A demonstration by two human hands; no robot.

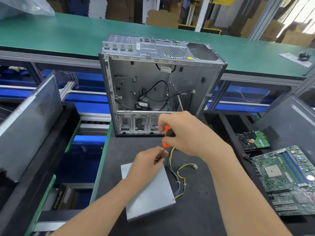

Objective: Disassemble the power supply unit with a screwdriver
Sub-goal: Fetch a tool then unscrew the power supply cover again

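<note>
Working the power supply unit's (150,193) 12 o'clock edge.
Your right hand (185,133) grips the screwdriver (167,135), left hand (146,162) pinches it low: hold plumb, press, then turn.

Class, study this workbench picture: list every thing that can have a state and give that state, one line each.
power supply unit: lying flat, cover on.
screwdriver: held near upright over the unit's far edge.
right hand: grips the orange handle.
left hand: pinches the shaft.
cables: loose, connector unplugged.
computer case: side open, gutted.
motherboard: out, lying flat.
hard drive: out, lying flat.
</note>
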